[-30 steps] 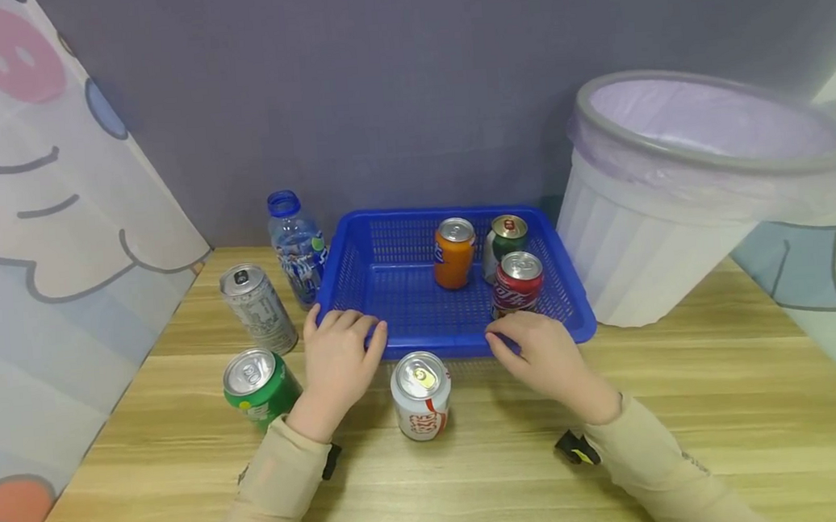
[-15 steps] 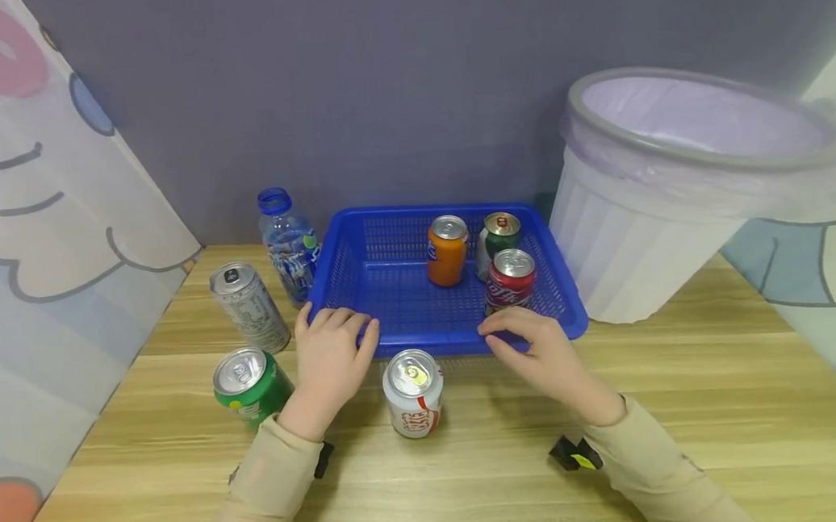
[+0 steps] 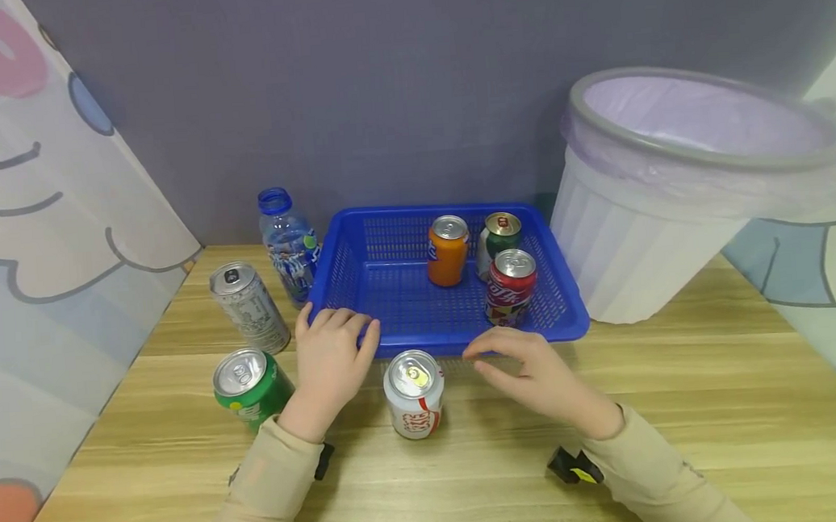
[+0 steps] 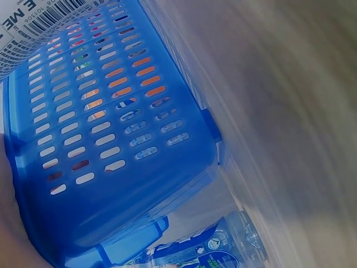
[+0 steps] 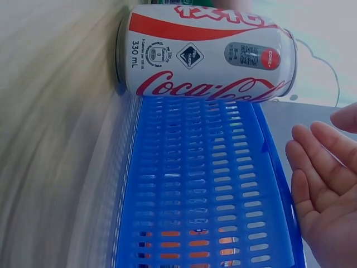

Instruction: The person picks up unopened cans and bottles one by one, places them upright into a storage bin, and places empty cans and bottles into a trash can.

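My left hand (image 3: 332, 356) rests on the front left corner of the blue plastic basket (image 3: 424, 345), fingers over the rim and thumb spread. My right hand (image 3: 534, 366) is in front of the basket, right of a white Coca-Cola can (image 3: 415, 407), fingers loosely bent and holding nothing. That can stands upright on the table; the right wrist view shows its red lettering beside the basket wall (image 5: 195, 167). Inside the basket, toward the right, stand an orange can (image 3: 449, 259), a green can (image 3: 498, 243) and a dark red can (image 3: 511, 291).
Left of the basket stand a clear bottle (image 3: 290, 250) with a blue neck, a silver can (image 3: 249, 305) and a green can (image 3: 254, 394). A white bin (image 3: 627, 238) with a lilac liner stands behind right. A grey wall (image 3: 348, 96) is behind the basket.
My right hand has drawn back from the basket's front rim and shifted left, toward the Coca-Cola can. My left hand stays on the basket corner. The head view has shifted slightly.
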`<action>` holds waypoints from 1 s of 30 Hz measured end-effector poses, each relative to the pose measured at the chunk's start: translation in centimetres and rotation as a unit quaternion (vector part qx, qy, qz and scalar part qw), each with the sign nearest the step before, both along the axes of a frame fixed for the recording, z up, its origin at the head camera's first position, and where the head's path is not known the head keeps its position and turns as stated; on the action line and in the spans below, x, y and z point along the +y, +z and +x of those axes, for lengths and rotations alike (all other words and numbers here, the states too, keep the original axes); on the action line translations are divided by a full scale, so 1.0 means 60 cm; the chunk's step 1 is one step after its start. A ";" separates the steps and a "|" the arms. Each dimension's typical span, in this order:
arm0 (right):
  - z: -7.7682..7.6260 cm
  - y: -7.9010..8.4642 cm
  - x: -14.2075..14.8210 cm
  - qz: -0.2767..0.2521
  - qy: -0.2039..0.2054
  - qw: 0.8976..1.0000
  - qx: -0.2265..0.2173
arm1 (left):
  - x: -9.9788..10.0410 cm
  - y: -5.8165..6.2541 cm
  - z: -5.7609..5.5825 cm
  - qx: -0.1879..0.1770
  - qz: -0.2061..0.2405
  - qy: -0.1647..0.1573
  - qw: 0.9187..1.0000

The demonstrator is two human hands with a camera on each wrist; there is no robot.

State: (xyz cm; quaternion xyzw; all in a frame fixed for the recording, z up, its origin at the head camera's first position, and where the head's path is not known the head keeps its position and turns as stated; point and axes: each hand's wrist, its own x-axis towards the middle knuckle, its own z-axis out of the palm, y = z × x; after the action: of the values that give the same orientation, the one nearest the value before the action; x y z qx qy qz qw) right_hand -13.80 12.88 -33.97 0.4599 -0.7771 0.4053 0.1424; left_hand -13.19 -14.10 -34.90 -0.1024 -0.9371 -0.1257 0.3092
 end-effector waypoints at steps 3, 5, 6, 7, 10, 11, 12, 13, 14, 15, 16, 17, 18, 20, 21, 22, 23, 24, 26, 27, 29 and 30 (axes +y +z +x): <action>0.004 0.001 -0.001 0.019 0.005 1.000 -0.001 | 0.000 0.001 0.000 0.001 0.000 -0.001 1.000; 0.005 0.000 -0.002 0.026 0.015 1.000 -0.001 | 0.000 0.001 0.000 0.000 0.001 -0.001 1.000; 0.005 -0.001 -0.003 0.028 0.020 0.999 -0.002 | 0.000 0.002 0.001 -0.001 0.001 -0.001 1.000; 0.006 -0.002 -0.004 0.029 0.025 0.999 -0.004 | 0.000 0.002 0.000 -0.001 0.001 -0.001 1.000; 0.004 -0.006 -0.007 0.030 0.043 0.999 -0.013 | 0.001 0.003 0.000 -0.002 0.001 -0.001 1.000; 0.004 -0.008 -0.008 0.032 0.046 0.998 -0.016 | 0.001 0.003 0.000 -0.003 0.001 -0.001 1.000; 0.003 -0.009 -0.009 0.034 0.050 0.998 -0.019 | 0.001 0.003 0.000 -0.003 0.001 -0.002 1.000; 0.003 -0.010 -0.010 0.038 0.054 0.998 -0.022 | 0.001 0.003 0.000 -0.002 0.000 -0.002 1.000; 0.003 -0.011 -0.011 0.042 0.057 0.997 -0.024 | 0.001 0.003 -0.001 -0.003 0.000 -0.002 1.000; 0.003 -0.012 -0.011 0.047 0.059 0.997 -0.027 | 0.001 0.002 -0.001 -0.003 0.000 -0.002 1.000; 0.003 -0.013 -0.012 0.054 0.060 0.996 -0.028 | 0.001 0.002 -0.001 -0.003 0.001 -0.002 1.000; 0.004 -0.013 -0.013 0.061 0.061 0.996 -0.029 | 0.001 0.002 0.000 -0.004 0.001 -0.002 1.000; 0.004 -0.014 -0.014 0.067 0.063 0.995 -0.030 | 0.001 0.003 0.000 -0.005 0.001 -0.002 1.000; 0.004 -0.014 -0.015 0.078 0.063 0.994 -0.035 | 0.002 0.003 0.000 -0.006 0.001 -0.002 1.000; 0.005 -0.015 -0.016 0.083 0.062 0.994 -0.038 | 0.002 0.003 0.000 -0.006 0.002 -0.003 1.000; 0.005 -0.015 -0.017 0.087 0.061 0.993 -0.040 | 0.002 0.003 0.001 -0.007 0.002 -0.003 1.000; 0.006 -0.015 -0.018 0.091 0.061 0.993 -0.045 | 0.002 0.003 0.000 -0.008 0.002 -0.003 1.000; 0.006 -0.015 -0.018 0.094 0.061 0.993 -0.049 | 0.002 0.003 0.001 -0.008 0.002 -0.003 1.000; 0.006 -0.015 -0.020 0.099 0.062 0.991 -0.057 | 0.001 0.002 0.000 -0.009 0.002 -0.003 1.000; 0.006 -0.015 -0.020 0.101 0.064 0.991 -0.061 | 0.001 0.002 0.000 -0.010 0.001 -0.003 1.000; 0.006 -0.015 -0.022 0.103 0.069 0.990 -0.069 | 0.000 0.002 0.001 -0.013 0.000 -0.001 1.000; 0.006 -0.015 -0.023 0.104 0.071 0.989 -0.073 | 0.000 0.002 0.001 -0.015 0.000 0.000 1.000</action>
State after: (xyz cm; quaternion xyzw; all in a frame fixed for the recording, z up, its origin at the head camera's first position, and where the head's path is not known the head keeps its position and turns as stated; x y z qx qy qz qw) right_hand -13.45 11.49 -34.86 0.4954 -0.7886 0.3641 0.0080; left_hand -13.10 -14.11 -34.80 -0.1004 -0.9415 -0.1275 0.2954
